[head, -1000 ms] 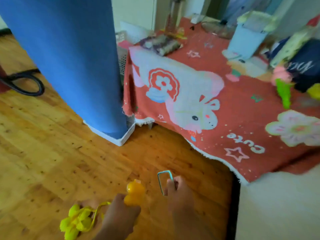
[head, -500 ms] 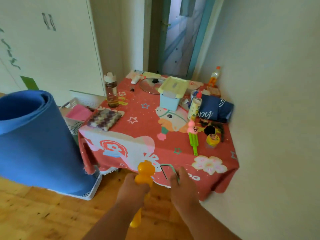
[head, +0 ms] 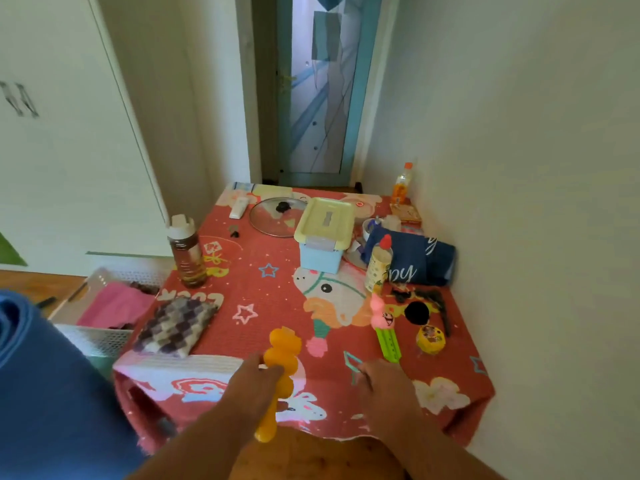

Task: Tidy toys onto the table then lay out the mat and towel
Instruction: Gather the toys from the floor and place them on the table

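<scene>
My left hand (head: 254, 379) grips an orange plastic toy wand (head: 281, 358) upright above the near edge of the table with the red cartoon cloth (head: 270, 289). My right hand (head: 384, 382) pinches a thin teal wire-frame toy (head: 351, 363) over the same edge. A pink and green toy (head: 386, 329) and a yellow round toy (head: 430, 338) lie on the cloth to the right. A rolled blue mat (head: 45, 393) stands at lower left. A folded checked towel (head: 175, 327) rests on the table's left corner.
On the table stand a brown bottle (head: 187, 258), a lidded blue box (head: 322, 237), a glass pot lid (head: 273, 216), a dark blue bag (head: 415, 259) and an orange bottle (head: 401, 183). A white basket (head: 100, 337) with pink cloth sits left of the table. The wall runs along the right.
My view rose from the floor to the table. Both hands lifted the orange toy and the teal frame from floor height up over the table's near edge.
</scene>
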